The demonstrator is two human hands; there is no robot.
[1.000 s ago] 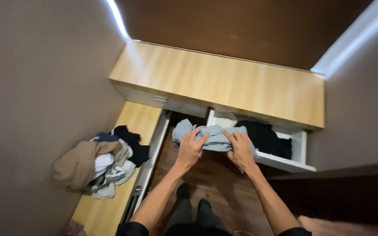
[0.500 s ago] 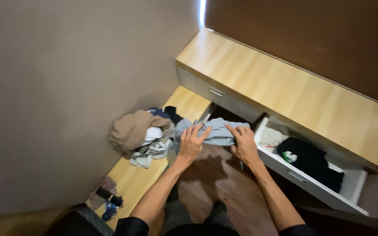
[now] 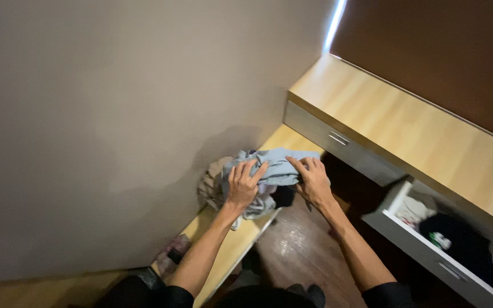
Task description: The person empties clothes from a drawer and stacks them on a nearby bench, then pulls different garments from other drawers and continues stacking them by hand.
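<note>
1. Left hand (image 3: 241, 185) clamped over the left part of a pale blue garment (image 3: 275, 165), fingers spread and curled into the cloth, grip full of fabric.
2. Right hand (image 3: 314, 181) pinching the right part of the same garment, fingertips dug into its folds, grip closed on the cloth.
3. Garment bunched between both hands, held just above a pile of clothes (image 3: 223, 185) at the far end of a low wooden surface (image 3: 229, 251) along the grey wall (image 3: 115, 114).
4. Pile mostly hidden behind the hands and the garment: only a beige edge on the left, a pale scrap at the surface's near edge and a dark piece under the right hand on show; separate pieces impossible to count.
5. Small blurred things (image 3: 172, 248) on the near part of the surface, too dim to name.
6. Open white drawer (image 3: 406, 236) at lower right, cut off by the frame edge, with a black item (image 3: 463, 245) bearing a small white mark and a pale cloth (image 3: 415, 211) inside; the rest of its contents lost in shadow.
7. Long wooden cabinet top (image 3: 406, 125) above it, with a closed grey drawer front (image 3: 338, 140).
8. Dark wooden floor (image 3: 298, 251) between the arms; legs and feet below barely visible in the gloom.
</note>
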